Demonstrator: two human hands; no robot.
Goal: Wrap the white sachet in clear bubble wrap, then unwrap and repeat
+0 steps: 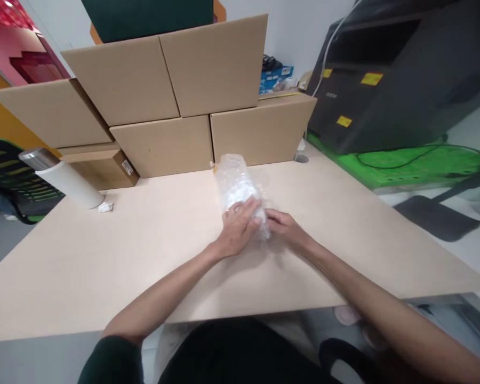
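Dark clothing sits nearest; beyond it, the left grip, loosely open, lies over bubble wrap on the surface. The right grip curls beside it, pinch unclear. Beyond both, its loose end suggests unfinished handling.

Clear plastic (partly hidden)

Looks like an office or a packing corner, can't tell which. Pale desk, plain cardboard boxes stacked along its back edge, big dark printer with yellow stickers on a green surface at right, black-and-green mesh chair at left, white wall behind.
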